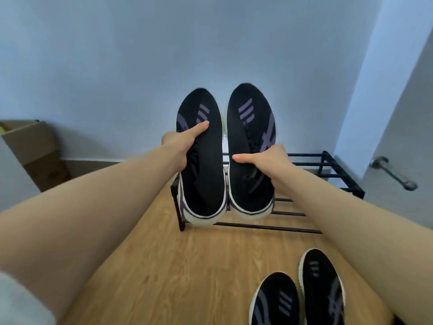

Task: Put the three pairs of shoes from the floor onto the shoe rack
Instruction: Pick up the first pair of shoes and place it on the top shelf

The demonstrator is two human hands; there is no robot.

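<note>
I hold a pair of black shoes with purple stripes and white soles, one in each hand, toes pointing away at the wall. My left hand (181,144) grips the left shoe (201,174) at its opening. My right hand (264,160) grips the right shoe (248,127) the same way. Both shoes hover over the left end of a low black metal shoe rack (328,165), whose bars look bare. A second pair of matching black shoes (302,296) stands on the wood floor at the lower right, partly behind my right forearm.
A pale wall rises straight behind the rack. An open cardboard box (30,146) sits on the floor at the left. A white door with a metal handle (393,172) stands at the right, close to the rack's end. Wood floor (164,266) lies between me and the rack.
</note>
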